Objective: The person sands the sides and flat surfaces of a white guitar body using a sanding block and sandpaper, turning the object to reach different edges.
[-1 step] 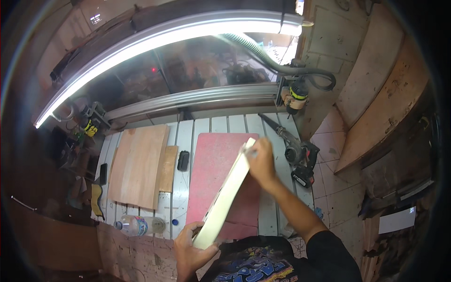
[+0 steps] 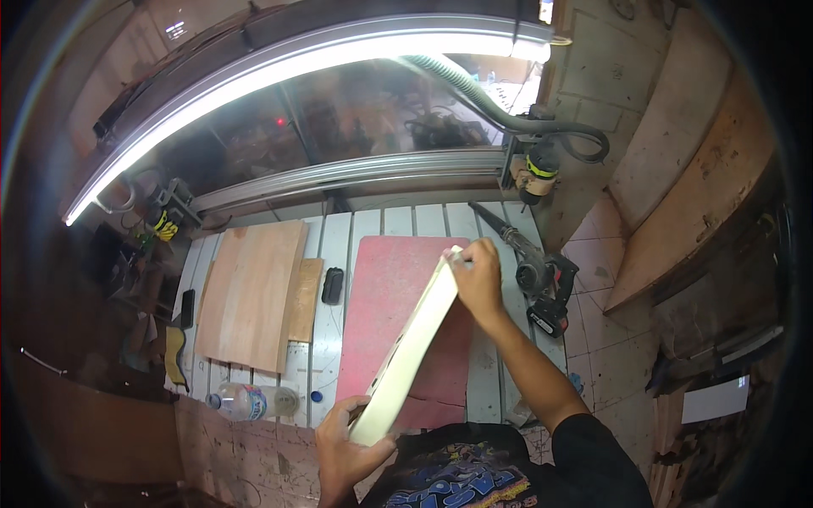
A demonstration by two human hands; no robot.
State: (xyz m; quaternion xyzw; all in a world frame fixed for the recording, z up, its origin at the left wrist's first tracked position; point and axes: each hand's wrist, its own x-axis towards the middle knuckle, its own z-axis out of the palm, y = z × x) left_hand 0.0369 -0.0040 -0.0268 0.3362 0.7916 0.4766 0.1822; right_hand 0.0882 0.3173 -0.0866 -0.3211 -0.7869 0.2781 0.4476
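I hold a long pale board point(image 2: 412, 347) up on its edge with both hands. My right hand point(image 2: 479, 284) grips the far end, with my fingers curled closed over the top corner. My left hand point(image 2: 349, 440) grips the near end, close to my chest, with the thumb on one side and the fingers wrapped under. Both grips are closed tight on the board. The board is tilted, so I see its thin cream edge running from one grip to the other.

Right under the board lies a flat red sheet point(image 2: 385, 292) on the bench point(image 2: 334, 334), which is made of light metal slats. To the left of my left grip, near the bench edge, a clear plastic bottle point(image 2: 241, 400) lies on its side, and a small blue cap point(image 2: 315, 394) sits just beside it. Further left and away from me lies a brown wooden panel point(image 2: 252, 292), with a smaller wood strip point(image 2: 306, 298) touching its side. A small black thing point(image 2: 332, 285) rests between the wood strip and the red sheet.

To the right of my right grip lies a black power tool point(image 2: 542, 284) with a long nose. Beyond my right grip a router head point(image 2: 536, 173) with a grey hose point(image 2: 474, 97) hangs on a metal rail point(image 2: 356, 173).
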